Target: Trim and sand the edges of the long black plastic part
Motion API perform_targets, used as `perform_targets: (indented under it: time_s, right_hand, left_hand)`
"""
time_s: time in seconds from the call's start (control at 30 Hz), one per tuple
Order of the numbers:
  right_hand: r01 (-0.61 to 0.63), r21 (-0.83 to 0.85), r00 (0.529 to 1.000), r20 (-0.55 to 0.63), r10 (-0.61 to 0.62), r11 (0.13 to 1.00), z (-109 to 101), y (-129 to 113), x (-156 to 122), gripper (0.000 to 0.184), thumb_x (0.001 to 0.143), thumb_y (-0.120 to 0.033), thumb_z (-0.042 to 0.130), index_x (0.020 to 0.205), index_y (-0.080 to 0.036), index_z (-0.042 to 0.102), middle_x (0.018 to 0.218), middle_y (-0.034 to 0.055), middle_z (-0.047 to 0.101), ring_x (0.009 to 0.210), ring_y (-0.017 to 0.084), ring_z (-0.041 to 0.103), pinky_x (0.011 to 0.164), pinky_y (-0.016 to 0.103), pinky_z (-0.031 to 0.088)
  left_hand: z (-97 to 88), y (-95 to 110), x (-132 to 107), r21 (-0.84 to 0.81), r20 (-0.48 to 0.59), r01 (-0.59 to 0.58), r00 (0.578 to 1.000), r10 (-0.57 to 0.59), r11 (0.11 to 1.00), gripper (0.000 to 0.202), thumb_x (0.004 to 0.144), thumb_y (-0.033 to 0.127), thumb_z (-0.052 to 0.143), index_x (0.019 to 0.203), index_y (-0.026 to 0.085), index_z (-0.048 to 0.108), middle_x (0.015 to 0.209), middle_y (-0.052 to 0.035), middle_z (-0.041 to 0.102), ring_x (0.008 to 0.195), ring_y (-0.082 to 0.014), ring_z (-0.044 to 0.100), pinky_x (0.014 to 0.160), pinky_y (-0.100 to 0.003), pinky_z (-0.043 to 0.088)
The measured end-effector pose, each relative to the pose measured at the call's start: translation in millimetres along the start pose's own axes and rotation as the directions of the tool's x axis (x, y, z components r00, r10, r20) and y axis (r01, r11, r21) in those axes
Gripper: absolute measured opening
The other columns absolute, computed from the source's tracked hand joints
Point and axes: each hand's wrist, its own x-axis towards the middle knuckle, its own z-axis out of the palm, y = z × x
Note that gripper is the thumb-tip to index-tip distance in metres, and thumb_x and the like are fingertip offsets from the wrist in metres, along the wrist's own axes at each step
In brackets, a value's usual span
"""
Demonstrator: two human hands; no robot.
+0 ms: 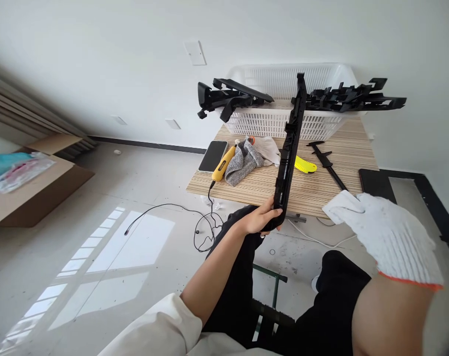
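Note:
My bare left hand (263, 216) grips the lower end of a long, narrow black plastic trim piece (288, 158). The piece tilts up and away from me, its far end in front of the white basket. My right hand (385, 230) wears a white knitted glove with an orange cuff edge. It hovers at the table's right front edge, fingers stretched to the left, with nothing visible in them. Just beyond its fingertips lies a black caliper (326, 160); whether they touch I cannot tell. A yellow-handled corded tool (224, 164) and a bright yellow object (305, 165) lie on the table.
A white plastic basket (261, 123) on the wood-grain table (261, 192) bears black plastic parts (352, 97) across its rim. A grey glove (242, 163) and a phone (213, 156) lie at the left. A black cable (165, 205) trails on the floor. Cardboard (42, 193) stands far left.

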Motion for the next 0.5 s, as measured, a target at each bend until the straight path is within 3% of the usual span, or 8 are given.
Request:
perform_targets:
  time_s: [0.07,0.1,0.13,0.2,0.33,0.5]
  right_hand:
    - [-0.033,-0.038,0.997,0.067,0.036,0.999,0.6,-15.1,14.6,0.012,0.077,-0.017,0.055,0.079,-0.024,0.064,0.083,0.0063,0.061,0.072,0.021,0.055,0.062,0.033,0.038]
    - [-0.164,-0.041,0.984,0.064,0.167,0.986,2.4,-22.0,21.9,0.011,0.082,-0.025,0.056,0.086,-0.023,0.066,0.088,0.0078,0.062,0.073,0.022,0.057,0.060,0.033,0.037]
    - [-0.277,-0.032,0.959,0.057,0.278,0.960,5.3,-27.6,28.6,0.020,0.085,-0.037,0.057,0.096,-0.023,0.067,0.094,0.0094,0.062,0.072,0.023,0.058,0.057,0.033,0.036]
    - [-0.368,0.014,0.929,0.056,0.366,0.930,13.8,-33.8,39.1,0.043,0.086,-0.055,0.058,0.110,-0.021,0.067,0.102,0.0120,0.063,0.072,0.024,0.061,0.056,0.032,0.035]
    - [-0.291,0.085,0.953,0.109,0.281,0.953,28.6,-31.1,47.0,0.050,0.086,-0.059,0.057,0.115,-0.019,0.067,0.100,0.0139,0.070,0.082,0.030,0.066,0.061,0.035,0.039]
    - [-0.348,0.097,0.930,0.159,0.331,0.932,33.6,-28.8,48.3,0.060,0.089,-0.064,0.050,0.127,-0.020,0.063,0.100,0.0169,0.074,0.080,0.033,0.069,0.064,0.039,0.044]
  left_hand:
    - [-0.9,-0.6,0.7,-0.010,0.010,0.002,1.000,-0.002,1.000,0.068,0.097,0.043,0.049,0.153,0.024,0.016,0.069,0.0049,0.063,0.031,-0.0059,0.039,0.033,-0.019,0.033]
    - [-1.3,-0.9,0.7,-0.011,0.013,0.002,1.000,-0.002,1.000,0.069,0.098,0.042,0.048,0.154,0.024,0.013,0.069,0.0047,0.064,0.031,-0.0060,0.039,0.032,-0.019,0.033]
    - [-1.6,-1.0,0.5,-0.011,0.014,0.002,1.000,-0.002,1.000,0.070,0.098,0.041,0.048,0.155,0.024,0.012,0.069,0.0043,0.064,0.030,-0.0060,0.039,0.032,-0.019,0.032]
    - [-2.0,-0.8,-0.2,-0.009,0.007,0.000,1.000,0.000,1.000,0.069,0.099,0.040,0.048,0.156,0.023,0.013,0.069,0.0035,0.064,0.030,-0.0057,0.039,0.033,-0.019,0.032]
    - [-2.0,-0.4,-1.2,-0.009,0.008,-0.005,1.000,0.005,1.000,0.065,0.100,0.038,0.047,0.156,0.023,0.018,0.069,0.0028,0.064,0.031,-0.0055,0.040,0.034,-0.019,0.034]
    - [0.0,-2.3,-0.1,-0.018,-0.012,-0.020,1.000,0.019,1.000,0.063,0.099,0.038,0.048,0.154,0.021,0.022,0.067,0.0027,0.064,0.030,-0.0053,0.039,0.032,-0.018,0.032]
